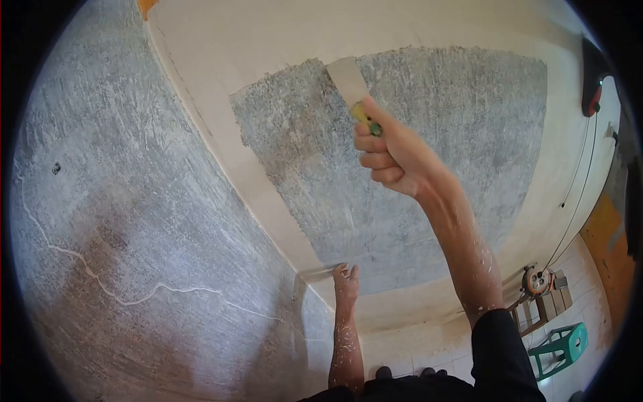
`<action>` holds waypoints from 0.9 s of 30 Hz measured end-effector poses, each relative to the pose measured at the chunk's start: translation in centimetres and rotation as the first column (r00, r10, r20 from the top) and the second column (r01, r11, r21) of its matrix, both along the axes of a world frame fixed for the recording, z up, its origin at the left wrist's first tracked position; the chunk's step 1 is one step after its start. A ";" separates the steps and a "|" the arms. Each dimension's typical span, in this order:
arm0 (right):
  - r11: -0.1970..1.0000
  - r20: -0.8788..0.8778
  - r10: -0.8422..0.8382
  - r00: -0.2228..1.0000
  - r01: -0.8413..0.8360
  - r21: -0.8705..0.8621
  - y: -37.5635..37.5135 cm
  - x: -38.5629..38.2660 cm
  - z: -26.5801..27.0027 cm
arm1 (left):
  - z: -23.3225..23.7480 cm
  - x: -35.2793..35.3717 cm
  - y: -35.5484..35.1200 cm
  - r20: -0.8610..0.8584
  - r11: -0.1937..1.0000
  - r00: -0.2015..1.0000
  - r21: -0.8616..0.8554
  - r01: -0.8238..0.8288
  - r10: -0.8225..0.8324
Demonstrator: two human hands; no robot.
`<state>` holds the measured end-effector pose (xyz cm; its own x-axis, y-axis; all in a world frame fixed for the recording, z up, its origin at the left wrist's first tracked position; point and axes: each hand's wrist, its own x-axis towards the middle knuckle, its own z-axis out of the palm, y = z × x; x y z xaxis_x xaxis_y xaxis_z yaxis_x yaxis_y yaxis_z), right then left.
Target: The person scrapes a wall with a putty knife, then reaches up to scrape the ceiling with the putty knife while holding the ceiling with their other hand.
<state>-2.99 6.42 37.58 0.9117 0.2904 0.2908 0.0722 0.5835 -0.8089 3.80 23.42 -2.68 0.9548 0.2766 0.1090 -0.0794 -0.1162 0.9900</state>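
Note:
My right hand (392,151) is closed round the yellow-and-green handle of a putty knife (348,79). Its broad pale blade points up and left, at the top border of a rough grey patch (442,134) in the cream-coated wall (429,27). Lower down, my left hand (345,280) is raised in front of the wall near the corner, its fingers curled. Whatever it may hold is too small to make out. White specks dot both forearms.
On the left, a mottled grey wall (134,201) carries a crooked white line. To the right stand a green plastic stool (569,345), a wooden stool or bench (552,305) and a round orange-rimmed device (537,280) with a cable. A dark-and-red object (593,80) hangs above them.

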 end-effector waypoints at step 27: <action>0.995 0.009 -0.067 0.998 0.067 -0.067 0.2 1.4 -1.6 | -1.6 -2.1 0.7 -0.117 0.994 0.987 0.020 0.110 -0.107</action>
